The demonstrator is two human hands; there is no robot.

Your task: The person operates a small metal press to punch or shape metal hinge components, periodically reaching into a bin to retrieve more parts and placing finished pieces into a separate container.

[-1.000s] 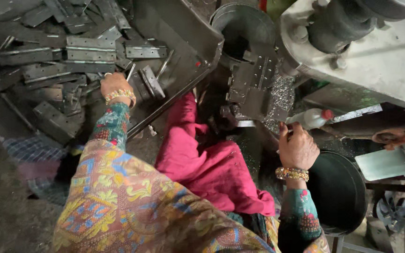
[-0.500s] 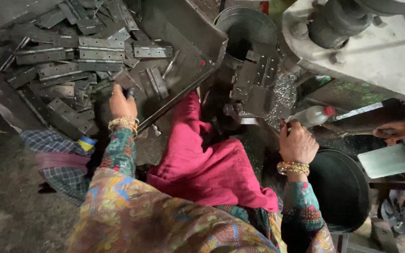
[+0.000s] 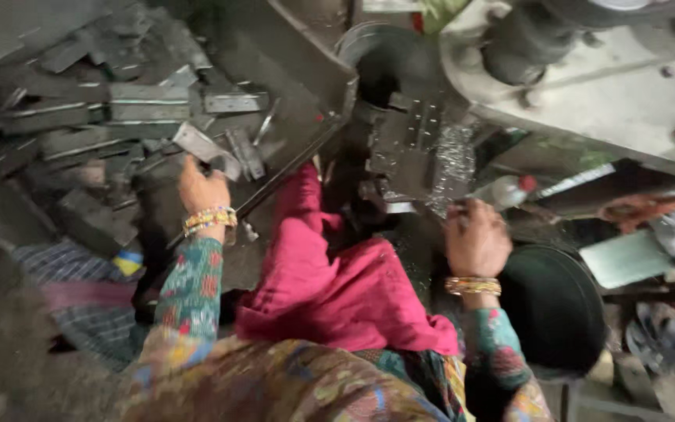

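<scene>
The left hand (image 3: 201,187) closes on a flat metal strip (image 3: 206,148) in the tray (image 3: 306,74) of strips; picking is under way. The right hand (image 3: 474,238) rests curled beside the press die (image 3: 408,148), its grip unclear. Carrying the strip there calls for flat placing.

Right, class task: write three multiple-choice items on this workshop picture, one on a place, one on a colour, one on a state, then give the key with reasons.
1. Where is the left hand?
A. on the round black seat
B. at the metal plates in the tray
C. on the bottle

2. What colour is the cloth on the lap?
A. pink
B. white
C. yellow

3. How is the right hand?
A. flat, open on the floor
B. raised overhead
C. curled by the machine's metal block

Key: B, its fingers are among the metal plates; A, the cloth is plainly pink; C, its fingers are bent beside the metal block.
</scene>
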